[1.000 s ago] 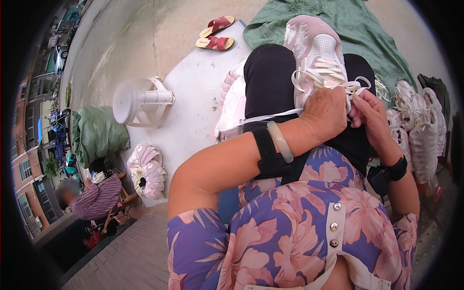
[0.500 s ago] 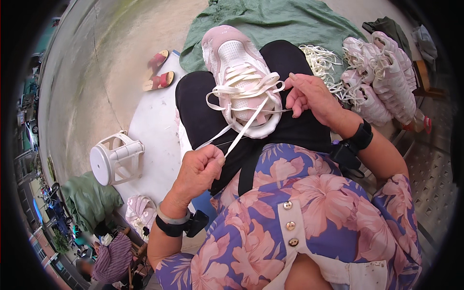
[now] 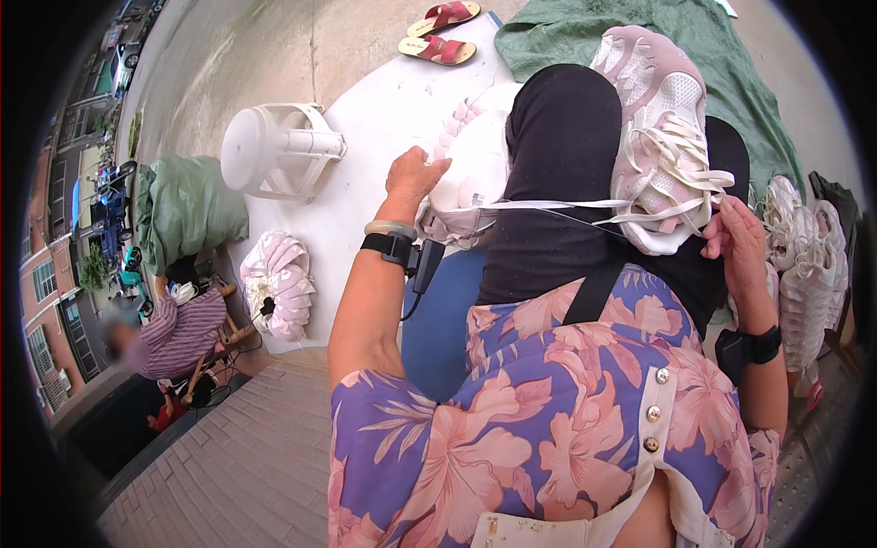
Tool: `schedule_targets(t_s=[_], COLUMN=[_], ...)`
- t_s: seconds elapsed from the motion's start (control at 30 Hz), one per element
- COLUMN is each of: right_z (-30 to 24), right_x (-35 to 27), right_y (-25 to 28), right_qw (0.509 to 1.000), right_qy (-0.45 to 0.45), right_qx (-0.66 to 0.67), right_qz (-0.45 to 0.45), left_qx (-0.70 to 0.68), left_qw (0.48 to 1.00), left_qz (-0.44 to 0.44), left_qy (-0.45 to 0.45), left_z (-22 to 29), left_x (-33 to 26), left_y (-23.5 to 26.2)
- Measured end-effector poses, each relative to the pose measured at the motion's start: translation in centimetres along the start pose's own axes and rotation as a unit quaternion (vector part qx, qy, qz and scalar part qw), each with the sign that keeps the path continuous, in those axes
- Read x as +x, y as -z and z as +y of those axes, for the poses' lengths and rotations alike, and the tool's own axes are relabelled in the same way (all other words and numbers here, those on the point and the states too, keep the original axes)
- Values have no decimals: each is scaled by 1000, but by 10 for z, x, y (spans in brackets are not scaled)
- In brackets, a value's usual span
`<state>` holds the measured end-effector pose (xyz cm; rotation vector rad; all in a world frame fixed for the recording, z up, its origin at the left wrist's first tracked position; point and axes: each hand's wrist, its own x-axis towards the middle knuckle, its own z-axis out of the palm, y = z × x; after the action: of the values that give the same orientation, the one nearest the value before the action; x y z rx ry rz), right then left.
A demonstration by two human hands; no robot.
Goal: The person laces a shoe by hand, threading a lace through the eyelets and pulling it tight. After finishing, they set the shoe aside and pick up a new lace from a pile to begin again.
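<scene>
A pink-and-white sneaker point(image 3: 671, 137) lies on my black-trousered lap, toe away from me, with cream laces loosely crossed over its tongue. My left hand point(image 3: 416, 175) is closed out to the left, its thumb toward me on the right side. White shoelace point(image 3: 557, 205) strands stretch taut from the sneaker across my thigh toward that hand, though their ends are hard to make out. A thin dark line runs alongside them. At the collar's right side, my right hand point(image 3: 738, 236) has curled fingers at a lace loop.
Pale shoes point(image 3: 470, 173) lie beside my left thigh. Another shoe bundle point(image 3: 277, 285) and a white stool point(image 3: 274, 151) stand farther left. Red slippers point(image 3: 440, 49) and a green cloth point(image 3: 621, 23) lie ahead. More sneakers point(image 3: 808, 256) are piled right. A person in stripes point(image 3: 187, 333) sits far left.
My left hand has swung outward to the left, drawing the laces sideways across my thigh. My view has turned left. My right hand stays beside the sneaker's collar.
</scene>
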<state>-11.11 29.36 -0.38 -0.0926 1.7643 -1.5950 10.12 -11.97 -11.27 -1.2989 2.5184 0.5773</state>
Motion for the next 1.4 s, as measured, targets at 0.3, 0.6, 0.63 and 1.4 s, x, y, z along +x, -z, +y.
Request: schedule_targets(t_s=[0.3,0.6,0.63,1.4], right_z=[0,-2,-4,-24], right_x=[-2,1,1,31], right_y=[-9,-17,-17,-42], right_qw=[997,975,975,979], right_qy=[22,106,109,154], right_qx=[-67,-196,-194,-132], right_qz=[-14,0,4,2], left_qx=[-386,-485,-484,-596], left_qw=[877,869,870,790], left_qz=[-214,93,93,-105], left_qy=[189,23,18,-94], left_z=[-27,26,36,95], left_x=[-7,-26,-36,-87], left_y=[-29,92,102,98])
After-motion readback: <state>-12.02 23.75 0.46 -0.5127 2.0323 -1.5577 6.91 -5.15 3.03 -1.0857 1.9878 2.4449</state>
